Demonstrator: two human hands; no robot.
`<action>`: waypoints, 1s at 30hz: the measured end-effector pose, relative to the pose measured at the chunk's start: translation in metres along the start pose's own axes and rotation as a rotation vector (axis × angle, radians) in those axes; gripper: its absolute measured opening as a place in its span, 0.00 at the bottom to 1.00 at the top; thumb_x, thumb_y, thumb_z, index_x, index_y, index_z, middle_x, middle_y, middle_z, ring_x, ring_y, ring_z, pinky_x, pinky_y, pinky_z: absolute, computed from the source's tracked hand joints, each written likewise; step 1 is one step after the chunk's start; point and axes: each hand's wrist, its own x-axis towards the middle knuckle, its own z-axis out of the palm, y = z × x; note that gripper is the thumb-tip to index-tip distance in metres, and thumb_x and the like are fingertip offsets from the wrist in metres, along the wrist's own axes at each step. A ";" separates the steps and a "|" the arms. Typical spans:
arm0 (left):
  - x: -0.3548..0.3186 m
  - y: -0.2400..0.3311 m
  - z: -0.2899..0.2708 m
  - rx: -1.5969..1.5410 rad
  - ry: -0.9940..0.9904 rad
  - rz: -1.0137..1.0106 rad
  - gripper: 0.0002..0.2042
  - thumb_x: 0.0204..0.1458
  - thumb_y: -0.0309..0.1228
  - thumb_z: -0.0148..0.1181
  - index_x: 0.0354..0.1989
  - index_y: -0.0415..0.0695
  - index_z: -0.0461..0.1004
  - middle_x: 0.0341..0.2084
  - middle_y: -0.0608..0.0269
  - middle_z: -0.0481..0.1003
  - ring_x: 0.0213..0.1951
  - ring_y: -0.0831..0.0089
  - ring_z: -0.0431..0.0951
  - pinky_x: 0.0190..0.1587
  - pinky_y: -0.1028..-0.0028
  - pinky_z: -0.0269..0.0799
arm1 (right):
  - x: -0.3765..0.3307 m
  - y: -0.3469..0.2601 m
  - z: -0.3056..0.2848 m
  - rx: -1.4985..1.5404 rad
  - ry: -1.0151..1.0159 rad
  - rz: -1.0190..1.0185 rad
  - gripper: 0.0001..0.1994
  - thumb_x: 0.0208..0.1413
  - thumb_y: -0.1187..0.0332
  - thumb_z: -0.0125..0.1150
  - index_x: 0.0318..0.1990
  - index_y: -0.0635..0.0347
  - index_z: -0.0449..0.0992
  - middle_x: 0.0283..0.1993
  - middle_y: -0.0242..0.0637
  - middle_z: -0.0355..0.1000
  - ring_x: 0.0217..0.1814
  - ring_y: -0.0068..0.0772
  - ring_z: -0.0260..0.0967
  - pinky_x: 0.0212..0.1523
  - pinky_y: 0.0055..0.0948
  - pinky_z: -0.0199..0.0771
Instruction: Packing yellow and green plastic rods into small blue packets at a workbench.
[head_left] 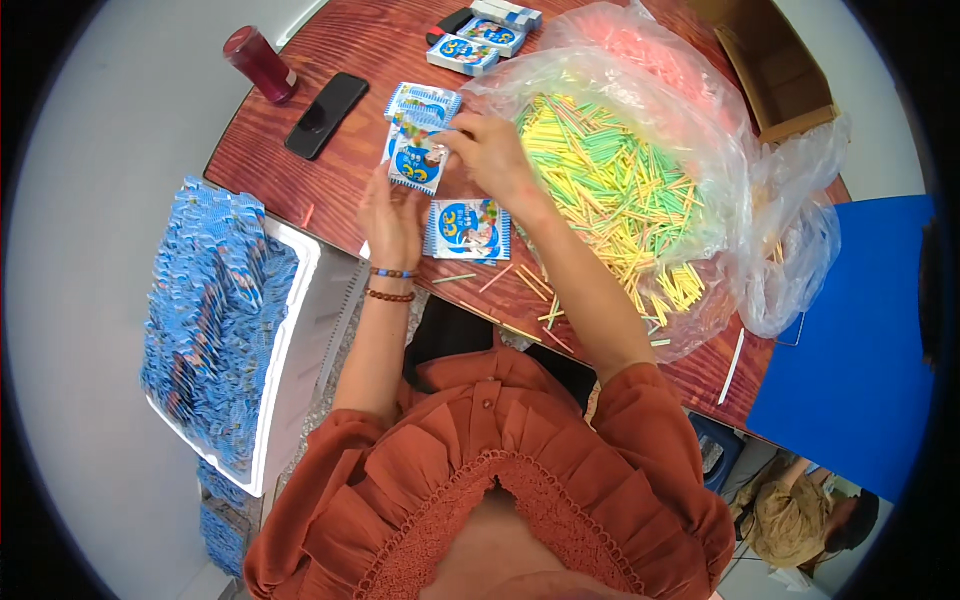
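Note:
My left hand (394, 222) is closed on the lower edge of a small blue-and-white printed packet (416, 165), tilted up above the table. My right hand (492, 155) is bent at the packet's upper right side, fingers pinched together there; whether a thin stick is between them I cannot make out. Just behind lie more flat packets (425, 98) of the same print. Another packet (466, 230) rests nearer me, on top of at least one more. Right of my right hand, a heap of thin yellow, green and pink sticks (610, 170) spills from a clear plastic bag (725, 215).
Farther left are a black phone (326, 116) and a dark red bottle (262, 66). Small blue-and-white boxes (463, 54) lie at the back. A white foam box (290, 330) full of blue packets stands left. A cardboard box (775, 70) and blue board (850, 310) are right. Another person (790, 520) sits lower right.

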 end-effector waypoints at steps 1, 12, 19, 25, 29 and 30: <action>0.003 0.006 -0.012 0.148 0.069 0.016 0.20 0.64 0.33 0.49 0.59 0.33 0.62 0.50 0.58 0.72 0.52 0.72 0.72 0.53 0.70 0.69 | 0.013 0.004 0.010 0.007 -0.001 -0.003 0.10 0.55 0.65 0.60 0.33 0.64 0.80 0.23 0.37 0.75 0.22 0.23 0.71 0.22 0.23 0.68; 0.016 0.004 -0.023 0.387 0.203 0.043 0.24 0.60 0.26 0.53 0.62 0.30 0.57 0.52 0.54 0.68 0.52 0.71 0.70 0.56 0.73 0.68 | 0.014 0.026 0.005 -0.551 -0.085 -0.010 0.15 0.50 0.64 0.61 0.38 0.69 0.76 0.38 0.51 0.76 0.43 0.56 0.73 0.42 0.44 0.73; 0.009 -0.009 -0.013 0.471 0.298 0.171 0.19 0.59 0.29 0.56 0.57 0.35 0.65 0.41 0.65 0.73 0.42 0.82 0.70 0.44 0.79 0.69 | -0.042 0.042 -0.019 -0.926 -0.315 -0.205 0.14 0.46 0.57 0.66 0.32 0.57 0.75 0.33 0.38 0.72 0.42 0.39 0.70 0.46 0.40 0.60; -0.013 -0.008 -0.012 0.592 0.063 0.013 0.17 0.56 0.28 0.61 0.52 0.38 0.70 0.41 0.63 0.73 0.40 0.79 0.73 0.44 0.77 0.72 | -0.045 0.061 -0.024 -0.817 -0.244 -0.354 0.10 0.48 0.59 0.65 0.29 0.54 0.76 0.31 0.33 0.71 0.40 0.37 0.70 0.45 0.38 0.58; -0.014 -0.011 0.006 1.096 -0.128 0.367 0.12 0.54 0.24 0.61 0.47 0.38 0.74 0.38 0.63 0.76 0.35 0.83 0.76 0.34 0.81 0.73 | -0.046 0.057 -0.033 -0.730 -0.168 -0.458 0.08 0.51 0.61 0.63 0.32 0.55 0.78 0.31 0.34 0.73 0.36 0.34 0.71 0.39 0.36 0.65; -0.013 -0.008 0.010 1.097 -0.136 0.367 0.12 0.54 0.24 0.61 0.47 0.38 0.74 0.38 0.63 0.76 0.35 0.83 0.76 0.34 0.81 0.73 | -0.047 0.052 -0.036 -0.731 -0.160 -0.455 0.08 0.51 0.61 0.63 0.32 0.55 0.78 0.31 0.34 0.73 0.36 0.34 0.71 0.39 0.36 0.65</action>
